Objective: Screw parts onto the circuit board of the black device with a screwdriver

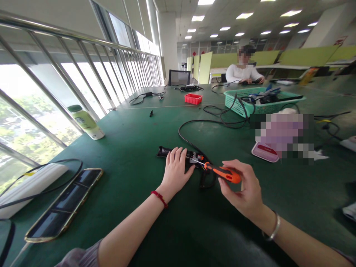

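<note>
A black device (161, 151) with a cord lies on the green table, its inner parts showing near the middle. My left hand (176, 168) rests over its left part, fingers wrapped on the black body and thumb beside the exposed parts. In my right hand (241, 185) is an orange and black screwdriver (226, 173), held by the handle between thumb and fingers. Its shaft points left, with the tip at the exposed inner parts. A black handle-like loop of the device extends toward me below the screwdriver.
Phone (65, 205) and white case (33, 187) lie left, bottle (86, 122) behind them. Red tray (193, 98) and teal basket (239, 105) with cables stand farther back. A pink-edged item (265, 152) lies right. Across the table sits a person (239, 73).
</note>
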Motion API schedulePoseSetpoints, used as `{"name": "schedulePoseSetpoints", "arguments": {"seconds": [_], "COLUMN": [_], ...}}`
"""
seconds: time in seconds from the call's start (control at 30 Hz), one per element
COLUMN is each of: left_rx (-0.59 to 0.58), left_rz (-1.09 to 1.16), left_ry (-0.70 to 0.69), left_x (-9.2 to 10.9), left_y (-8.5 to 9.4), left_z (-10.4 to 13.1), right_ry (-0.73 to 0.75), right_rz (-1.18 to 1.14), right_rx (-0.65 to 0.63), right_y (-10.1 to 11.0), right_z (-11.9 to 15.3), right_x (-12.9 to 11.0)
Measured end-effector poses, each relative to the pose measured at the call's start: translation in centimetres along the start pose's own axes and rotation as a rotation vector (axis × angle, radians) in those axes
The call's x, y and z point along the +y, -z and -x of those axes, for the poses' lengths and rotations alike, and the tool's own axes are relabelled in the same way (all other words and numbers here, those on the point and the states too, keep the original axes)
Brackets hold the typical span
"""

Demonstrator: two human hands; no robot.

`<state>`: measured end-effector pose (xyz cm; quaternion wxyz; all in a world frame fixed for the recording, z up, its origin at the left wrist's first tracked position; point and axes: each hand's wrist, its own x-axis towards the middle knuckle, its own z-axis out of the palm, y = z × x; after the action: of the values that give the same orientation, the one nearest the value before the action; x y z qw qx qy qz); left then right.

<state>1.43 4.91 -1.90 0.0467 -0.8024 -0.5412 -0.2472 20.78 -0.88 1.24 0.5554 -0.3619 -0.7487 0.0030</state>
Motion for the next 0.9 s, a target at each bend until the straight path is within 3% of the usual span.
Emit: {"name": "schedulePoseSetpoints", "arguments": {"seconds": [0.27,0.5,0.7,0.9], "left_rx": [-0.001,-0.016,-0.002,-0.012], "left_rz": [-0.017,-0.025,-0.017,-0.019], "left_ry": [-0.003,-0.001,-0.003,-0.001], "left_x": [-0.07,0.00,-0.10,-0.04], "left_y": [-0.16,0.02,-0.12,-0.06], "left_z": [0.02,0.03,0.01,0.03], "right_ry": [-0.049,-0.017,-0.059,-0.017], "right_rz": [-0.011,-0.045,-0.036,-0.025], "right_rx": [-0.054,-0.008,-0.077,-0.001], "right_y": [-0.06,-0.10,-0.09,-0.22], "right_z": [0.12,0.36,0.12,0.37], "right_x": [-0.13,0.10,-0.09,0.23]}}
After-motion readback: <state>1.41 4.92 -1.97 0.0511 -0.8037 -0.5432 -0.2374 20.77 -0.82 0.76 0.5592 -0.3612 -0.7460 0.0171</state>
